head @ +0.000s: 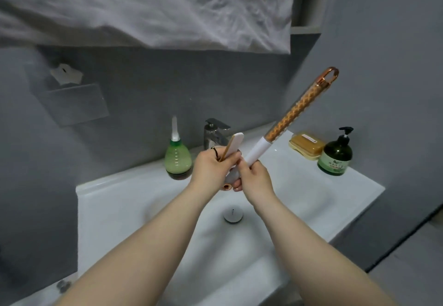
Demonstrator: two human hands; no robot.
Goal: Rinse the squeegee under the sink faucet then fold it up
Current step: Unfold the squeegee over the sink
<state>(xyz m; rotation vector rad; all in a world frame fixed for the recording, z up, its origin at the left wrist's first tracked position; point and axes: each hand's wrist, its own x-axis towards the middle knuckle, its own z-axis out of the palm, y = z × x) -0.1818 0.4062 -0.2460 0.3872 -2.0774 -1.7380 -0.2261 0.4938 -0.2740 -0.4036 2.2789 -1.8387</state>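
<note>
Both ends of the squeegee are held above the sink, in front of the faucet. The blade, white with a gold edge, is gripped by the left hand, whose fingers are curled round it. The blade's upper end sticks out above the fist and overlaps the faucet in the view. The white lower part of the handle is gripped by the right hand, with the fingers closed round it. The two hands are touching, the right set just beside and a little below the left. From the right hand the handle is tilted up and to the right. Its gold patterned part is followed by a copper loop at the far tip, seen against the grey wall. How blade and handle are joined is hidden by the hands. A dark ring is worn on a finger of the left hand.

A round plug is set in the basin below the hands. On the rim, a green bottle is stood left of the faucet. To the right, soap is laid on a pale dish, and a dark pump bottle is stood just beside it. A white cloth is hung across the top, and a grey holder with a tissue is fixed to the wall at the left
</note>
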